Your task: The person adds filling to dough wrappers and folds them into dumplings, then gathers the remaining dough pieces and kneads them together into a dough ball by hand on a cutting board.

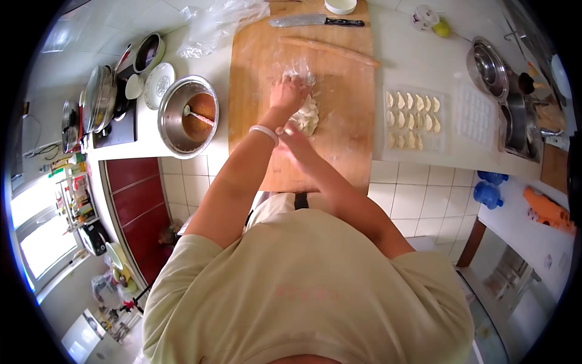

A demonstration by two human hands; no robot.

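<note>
A pile of pale dough pieces lies on the wooden board. My left hand reaches over the pile's upper left side, its fingers down at a patch of white flour and slightly apart. Low beside the dough is my right hand, with the thumb showing near my left wrist and the fingers loosely extended. The left forearm, with a light bracelet, partly covers the right fingertips. I see nothing held in either hand.
A rolling pin and a knife lie at the board's far end. Left stands a steel bowl with reddish-brown contents and a spoon. Right of the board is a tray of several dumplings. A plastic bag lies far left.
</note>
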